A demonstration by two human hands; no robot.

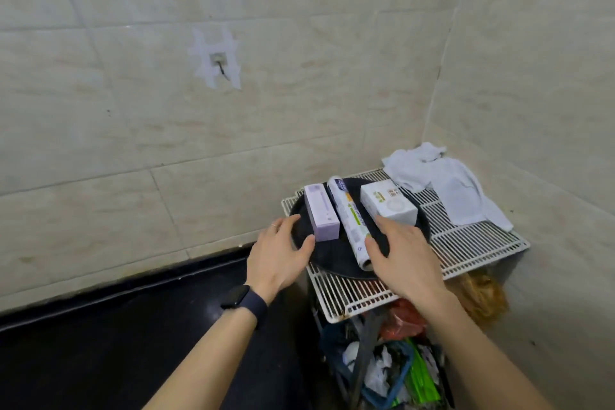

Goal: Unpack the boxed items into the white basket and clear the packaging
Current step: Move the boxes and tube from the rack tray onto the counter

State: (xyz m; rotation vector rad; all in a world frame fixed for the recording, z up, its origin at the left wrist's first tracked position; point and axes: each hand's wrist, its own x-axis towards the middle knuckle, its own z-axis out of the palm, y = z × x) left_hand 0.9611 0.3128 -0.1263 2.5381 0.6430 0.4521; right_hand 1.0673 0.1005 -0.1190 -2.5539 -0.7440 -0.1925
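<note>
A round black tray rests on a white wire rack in the corner. On the tray lie a pale purple box, a long printed white package and a white box. My left hand hovers at the tray's left rim, fingers apart, close to the purple box. My right hand is spread over the tray's near right part, fingertips near the long package and the white box. Neither hand holds anything. No white basket is in view.
A crumpled white cloth lies on the rack's far right. Under the rack sits a bin of mixed rubbish and an orange bag. A black counter runs to the left. Tiled walls close the corner, with a taped hook.
</note>
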